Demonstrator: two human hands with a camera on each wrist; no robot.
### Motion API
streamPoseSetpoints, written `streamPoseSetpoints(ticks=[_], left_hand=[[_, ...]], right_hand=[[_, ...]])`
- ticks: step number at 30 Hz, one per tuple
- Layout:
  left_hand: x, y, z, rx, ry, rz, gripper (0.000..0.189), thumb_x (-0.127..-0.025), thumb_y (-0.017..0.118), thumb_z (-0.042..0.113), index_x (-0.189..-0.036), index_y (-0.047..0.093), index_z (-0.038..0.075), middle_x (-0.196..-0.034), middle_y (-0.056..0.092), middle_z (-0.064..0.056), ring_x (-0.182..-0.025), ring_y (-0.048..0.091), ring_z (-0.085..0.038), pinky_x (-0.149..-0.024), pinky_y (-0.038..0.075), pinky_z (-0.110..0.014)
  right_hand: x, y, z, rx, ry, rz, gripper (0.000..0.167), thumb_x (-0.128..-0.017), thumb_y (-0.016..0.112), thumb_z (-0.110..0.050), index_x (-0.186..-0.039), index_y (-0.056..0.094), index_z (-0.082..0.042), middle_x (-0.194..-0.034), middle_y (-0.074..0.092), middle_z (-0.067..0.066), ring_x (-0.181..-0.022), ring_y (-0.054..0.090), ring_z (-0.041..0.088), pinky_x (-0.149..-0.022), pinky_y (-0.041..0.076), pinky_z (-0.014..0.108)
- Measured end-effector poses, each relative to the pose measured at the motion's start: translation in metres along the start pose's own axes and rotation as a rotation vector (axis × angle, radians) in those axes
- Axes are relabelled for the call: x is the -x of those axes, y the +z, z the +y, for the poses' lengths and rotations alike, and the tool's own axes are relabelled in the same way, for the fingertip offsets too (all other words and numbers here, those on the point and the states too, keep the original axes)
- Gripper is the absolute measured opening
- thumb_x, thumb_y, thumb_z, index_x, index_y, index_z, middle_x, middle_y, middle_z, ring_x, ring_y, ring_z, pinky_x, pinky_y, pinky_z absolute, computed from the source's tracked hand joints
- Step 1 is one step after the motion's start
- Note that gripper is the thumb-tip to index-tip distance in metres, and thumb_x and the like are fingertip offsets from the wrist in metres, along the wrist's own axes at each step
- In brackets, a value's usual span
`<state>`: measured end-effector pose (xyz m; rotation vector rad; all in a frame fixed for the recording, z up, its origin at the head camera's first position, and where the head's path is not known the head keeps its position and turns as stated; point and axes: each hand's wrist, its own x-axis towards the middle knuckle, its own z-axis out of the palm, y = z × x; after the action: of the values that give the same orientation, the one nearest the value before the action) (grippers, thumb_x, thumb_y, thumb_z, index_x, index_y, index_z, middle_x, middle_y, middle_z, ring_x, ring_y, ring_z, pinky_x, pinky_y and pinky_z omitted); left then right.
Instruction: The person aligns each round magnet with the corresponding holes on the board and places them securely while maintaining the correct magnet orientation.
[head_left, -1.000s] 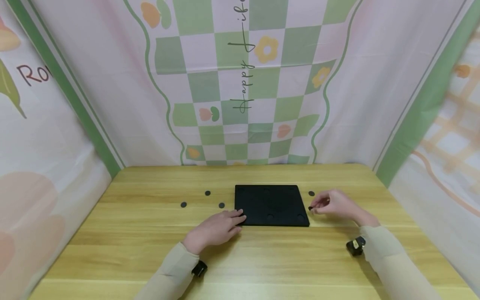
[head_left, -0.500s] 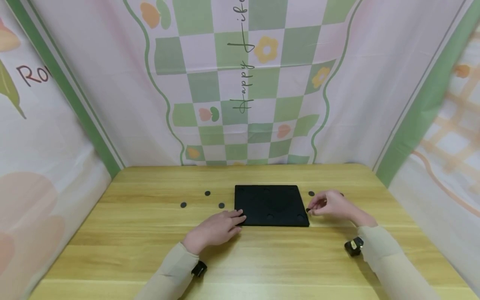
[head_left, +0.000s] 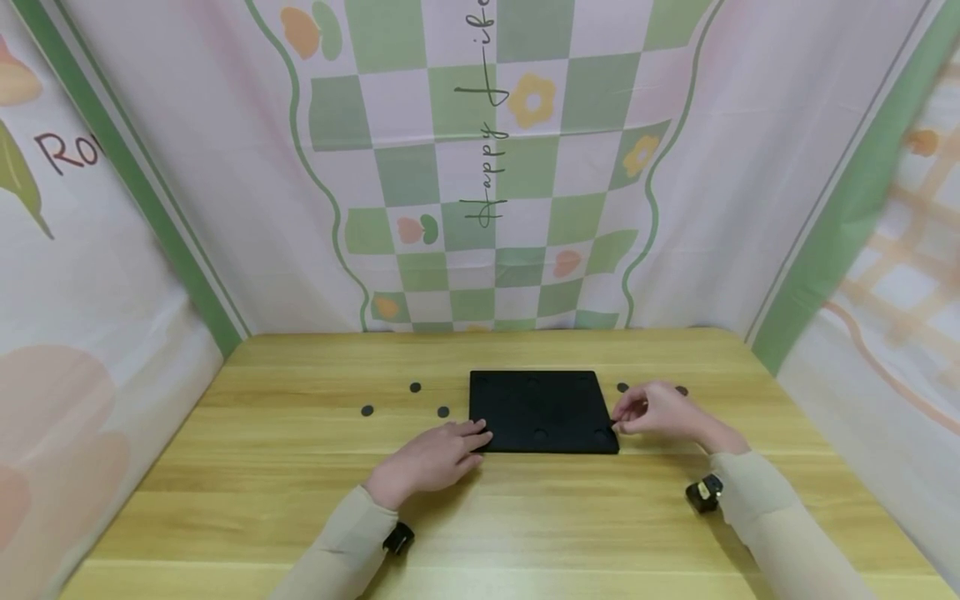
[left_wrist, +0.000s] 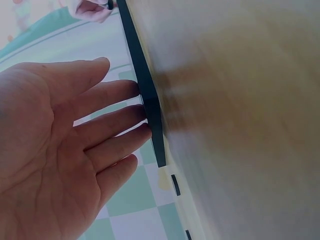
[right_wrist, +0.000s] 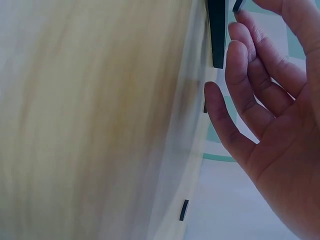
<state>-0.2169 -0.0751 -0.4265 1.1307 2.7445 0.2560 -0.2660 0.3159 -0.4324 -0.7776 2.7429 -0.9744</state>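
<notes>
Black board (head_left: 547, 408) lies on the wooden table (head_left: 525, 517), the left hand (head_left: 431, 457) resting nearly straight fingers on its near-left corner, gripping nothing. At its right edge, the right hand (head_left: 662, 408) pinches a small dark disc (right_wrist: 239, 5) between fingertips. Light left pressure should prevent sliding; a level pinch helps. Whether the board's round marks (head_left: 542, 434) are filled recesses is unclear.
</notes>
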Motion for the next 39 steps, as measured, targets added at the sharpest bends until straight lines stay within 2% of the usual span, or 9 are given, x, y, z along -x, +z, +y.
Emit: streamPoseSetpoints(ticks=[18, 39], left_hand=[[0.0, 0.0, -0.001, 0.006, 0.004, -0.003, 0.044, -0.102, 0.043, 0.029, -0.144, 0.043, 0.013, -0.152, 0.035, -0.006, -0.14, 0.033, -0.022, -0.116, 0.029, -0.04], [0.001, -0.003, 0.001, 0.0, 0.008, 0.001, 0.044, -0.102, 0.044, 0.029, -0.143, 0.044, 0.012, -0.151, 0.036, -0.007, -0.14, 0.034, -0.022, -0.115, 0.029, -0.04]], right_hand=[[-0.005, 0.003, -0.005, -0.003, 0.015, -0.041, 0.008, -0.078, 0.074, -0.011, -0.086, 0.071, -0.011, -0.08, 0.069, -0.002, -0.069, 0.062, 0.004, -0.063, 0.054, 0.022], [-0.004, 0.008, -0.01, -0.009, -0.029, -0.051, 0.006, -0.079, 0.073, -0.011, -0.085, 0.072, -0.01, -0.078, 0.068, -0.002, -0.068, 0.062, 0.005, -0.062, 0.054, 0.023]])
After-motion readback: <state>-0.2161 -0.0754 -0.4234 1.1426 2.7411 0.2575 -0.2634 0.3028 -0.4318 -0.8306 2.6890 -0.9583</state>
